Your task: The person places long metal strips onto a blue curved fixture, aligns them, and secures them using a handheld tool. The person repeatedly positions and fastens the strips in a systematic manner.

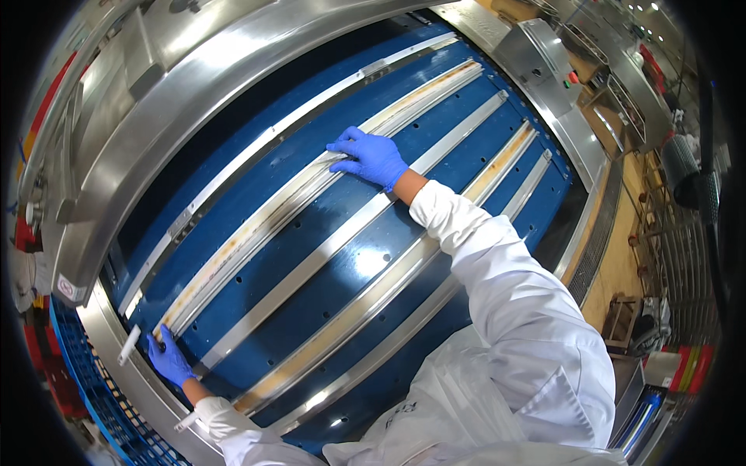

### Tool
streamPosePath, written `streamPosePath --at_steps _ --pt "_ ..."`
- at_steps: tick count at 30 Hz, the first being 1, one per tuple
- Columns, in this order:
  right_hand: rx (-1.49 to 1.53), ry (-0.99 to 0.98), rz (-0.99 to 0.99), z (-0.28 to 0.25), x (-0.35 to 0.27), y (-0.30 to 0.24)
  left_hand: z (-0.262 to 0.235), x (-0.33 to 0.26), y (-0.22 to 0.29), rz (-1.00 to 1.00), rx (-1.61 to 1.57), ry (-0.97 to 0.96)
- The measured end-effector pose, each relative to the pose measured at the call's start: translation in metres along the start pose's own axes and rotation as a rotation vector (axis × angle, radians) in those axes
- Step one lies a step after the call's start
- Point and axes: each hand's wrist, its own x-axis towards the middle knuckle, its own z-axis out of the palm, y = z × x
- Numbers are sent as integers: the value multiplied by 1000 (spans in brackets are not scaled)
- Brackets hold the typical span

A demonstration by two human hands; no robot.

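Spanning eight to one o'clock on the blue surface (342, 272), the long stained bar (287, 196) looks stiff and perhaps slick, best held toward both ends; the right hand (371, 159) pinches mid-length, while the left hand's (171, 359) grip at eight o'clock is unclear.

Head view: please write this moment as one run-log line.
left hand: long bar, left end; right hand: same bar, middle; beneath: blue panel
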Motion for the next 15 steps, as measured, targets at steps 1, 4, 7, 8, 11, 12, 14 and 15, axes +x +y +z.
streamPosePath --at_steps 1,4,7,8,11,12,14,15 --pt "3 9 19 1 -4 4 5 3 0 25 -2 -1" --pt "16 31 26 3 -5 12 12 7 -11 63 -26 22" --pt "53 57 48 5 0 26 16 13 -21 81 -64 51" --pt "68 66 60 4 3 33 16 14 -22 80 -42 59" --pt "24 59 172 -13 10 56 12 8 -11 24 -79 44" --pt "12 53 227 -19 11 64 10 7 -8 -2 -105 34" --pt "5 154 239 -25 14 88 8 10 -13 10 -77 34" --pt "20 198 274 -29 13 105 10 10 -12 20 -67 26"
